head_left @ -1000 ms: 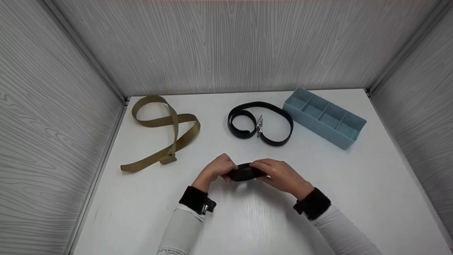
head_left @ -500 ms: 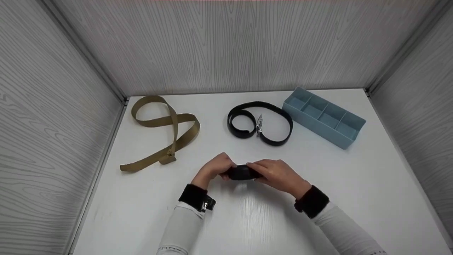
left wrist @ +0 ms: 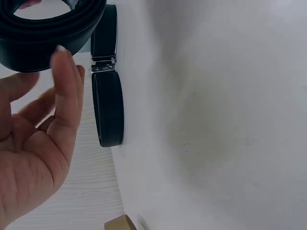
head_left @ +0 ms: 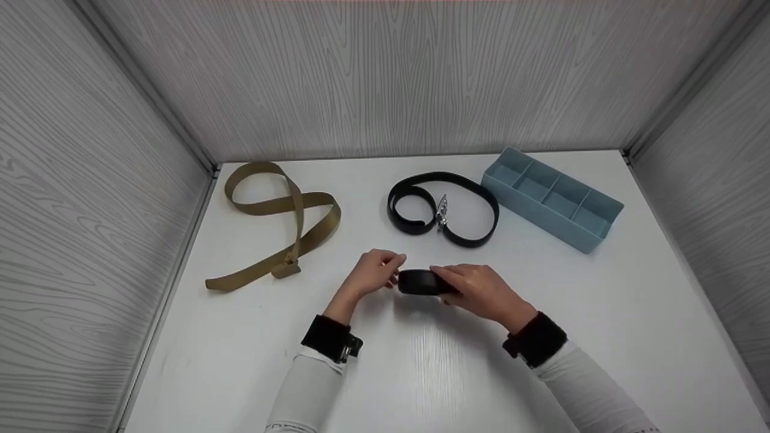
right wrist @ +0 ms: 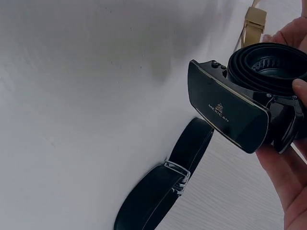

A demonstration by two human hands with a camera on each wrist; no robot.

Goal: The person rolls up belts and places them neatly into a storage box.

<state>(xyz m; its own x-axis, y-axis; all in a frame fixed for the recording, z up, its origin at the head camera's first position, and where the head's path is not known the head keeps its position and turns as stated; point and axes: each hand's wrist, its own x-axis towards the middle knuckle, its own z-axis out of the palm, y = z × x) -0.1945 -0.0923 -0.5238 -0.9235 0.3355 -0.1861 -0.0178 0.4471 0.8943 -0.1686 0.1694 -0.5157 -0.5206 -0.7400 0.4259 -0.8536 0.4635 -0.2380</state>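
A black belt (head_left: 417,282), wound into a tight coil, is held above the white table. My right hand (head_left: 481,288) grips its right side, fingers and thumb around the coil. In the right wrist view a dark plate buckle (right wrist: 225,108) marked "MEXICAN" sits against the coil's outside. At the coil's left end is my left hand (head_left: 374,273), its fingers loosely bent and not gripping. The left wrist view shows one fingertip over the coil's lower edge; whether it touches, I cannot tell.
Behind the hands lies a second black belt (head_left: 445,176) with a silver buckle, loosely looped. A tan webbing belt (head_left: 264,208) lies looped at the left. At the back right stands a blue tray (head_left: 535,213) with several compartments. Grey wood-grain panels wall in the table.
My left hand has let go of the coiled belt and its fingers have loosened. The coil has risen slightly away from me in the right hand's grip.
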